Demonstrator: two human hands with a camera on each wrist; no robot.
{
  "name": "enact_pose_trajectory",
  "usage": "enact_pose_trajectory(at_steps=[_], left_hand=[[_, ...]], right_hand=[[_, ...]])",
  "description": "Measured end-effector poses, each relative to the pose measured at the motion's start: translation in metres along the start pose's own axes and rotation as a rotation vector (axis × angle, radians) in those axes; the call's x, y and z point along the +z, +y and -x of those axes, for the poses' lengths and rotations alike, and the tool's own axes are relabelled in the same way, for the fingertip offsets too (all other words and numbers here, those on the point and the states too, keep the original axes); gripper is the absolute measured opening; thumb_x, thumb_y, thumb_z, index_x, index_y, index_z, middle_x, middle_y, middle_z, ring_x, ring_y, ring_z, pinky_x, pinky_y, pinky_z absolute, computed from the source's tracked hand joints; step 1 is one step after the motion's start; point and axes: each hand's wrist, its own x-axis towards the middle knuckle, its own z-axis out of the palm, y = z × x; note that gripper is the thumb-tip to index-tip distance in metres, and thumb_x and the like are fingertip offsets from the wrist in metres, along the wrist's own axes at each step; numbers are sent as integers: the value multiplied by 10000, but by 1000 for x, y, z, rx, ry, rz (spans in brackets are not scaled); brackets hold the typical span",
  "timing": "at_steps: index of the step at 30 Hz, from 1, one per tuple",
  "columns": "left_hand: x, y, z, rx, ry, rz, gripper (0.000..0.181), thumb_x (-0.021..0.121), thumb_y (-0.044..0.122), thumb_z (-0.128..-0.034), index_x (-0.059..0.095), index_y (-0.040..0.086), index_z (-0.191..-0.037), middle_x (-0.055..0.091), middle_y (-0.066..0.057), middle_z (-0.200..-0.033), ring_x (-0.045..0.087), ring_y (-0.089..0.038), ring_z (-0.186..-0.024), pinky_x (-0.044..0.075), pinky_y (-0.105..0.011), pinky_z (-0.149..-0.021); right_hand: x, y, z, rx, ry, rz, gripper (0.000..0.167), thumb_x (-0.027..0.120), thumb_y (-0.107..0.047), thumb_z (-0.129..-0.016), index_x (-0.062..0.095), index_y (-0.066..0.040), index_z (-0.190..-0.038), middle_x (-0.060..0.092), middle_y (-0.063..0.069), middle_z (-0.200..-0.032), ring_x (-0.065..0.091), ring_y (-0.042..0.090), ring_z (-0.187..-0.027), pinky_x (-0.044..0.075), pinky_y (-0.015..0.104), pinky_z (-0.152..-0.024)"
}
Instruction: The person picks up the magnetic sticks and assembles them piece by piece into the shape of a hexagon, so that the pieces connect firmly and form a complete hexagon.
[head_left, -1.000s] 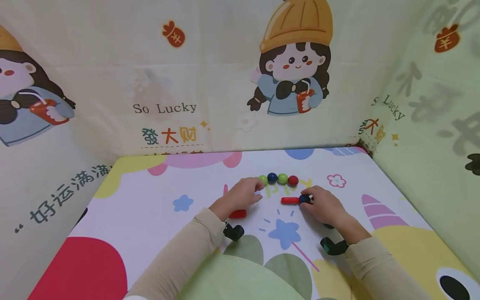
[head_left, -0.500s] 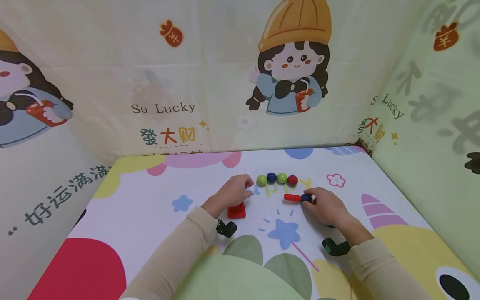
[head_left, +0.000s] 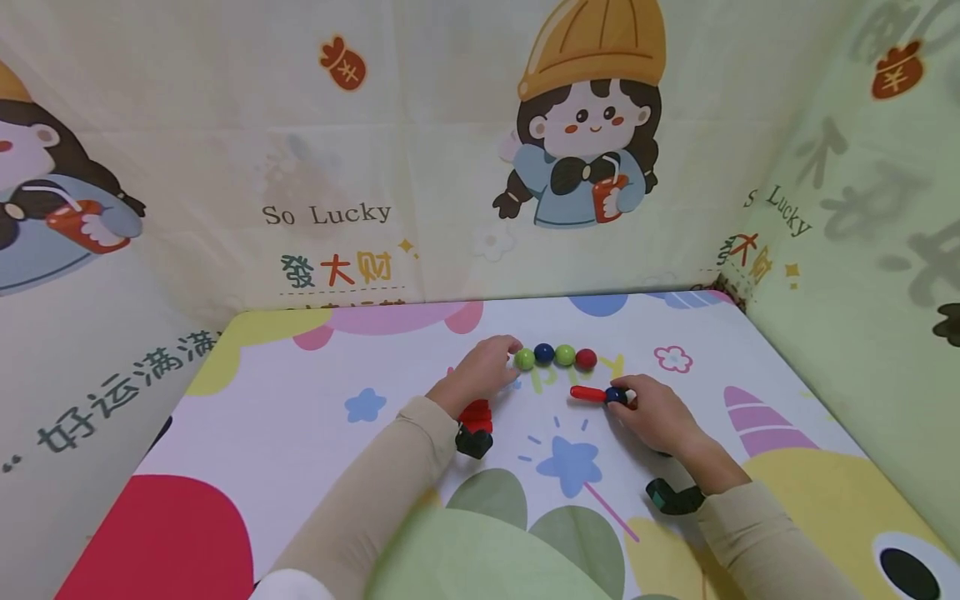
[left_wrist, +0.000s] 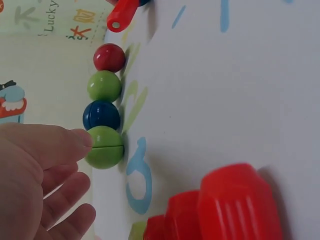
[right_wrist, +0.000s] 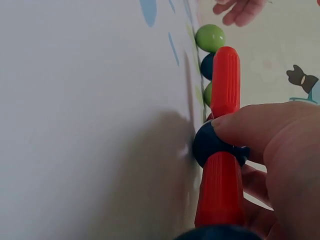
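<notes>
Head: left hand (head_left: 480, 368) is closer to the end green ball (head_left: 524, 359) than 0.5 s ago. Right hand (head_left: 654, 410) still pinches blue connector (head_left: 617, 396), red rod (head_left: 587, 393) attached, nearside of ball row.
Left wrist: fingers loose, contact unclear; red pieces (left_wrist: 240, 200) near.
Right wrist: connector between two rods.

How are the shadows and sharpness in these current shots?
Head: fairly even light, faint shadow beneath the right hand; left wrist: the nearest red rod looks slightly soft; right wrist: a broad, soft-edged shadow spreads across the tabletop beside the gripped dark blue ball.
</notes>
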Motion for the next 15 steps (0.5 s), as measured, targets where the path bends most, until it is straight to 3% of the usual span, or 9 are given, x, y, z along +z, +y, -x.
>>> enact_pose_trajectory(at_steps=[10,15], left_hand=[[7,4,-14,-1,30,7,451,657,133,-961,562,68,-1397,559,-79,-1389,484,-235,-1312,364,-350,-1107],[12,4,-19,6,34,34,451,661,134,-959,566,81,-1397,561,-71,-1395,487,-235,-1308,362,-356,-1109]], right_hand=[[1,5,1,17,14,1,458,730,-197,-912,611,34,-1289,617,208,-1170,572,279,-886,533,502,-824],[0,7,2,15,28,7,453,724,-195,-913,612,38,-1285,616,211,-1165,574,277,-879,534,507,-822]])
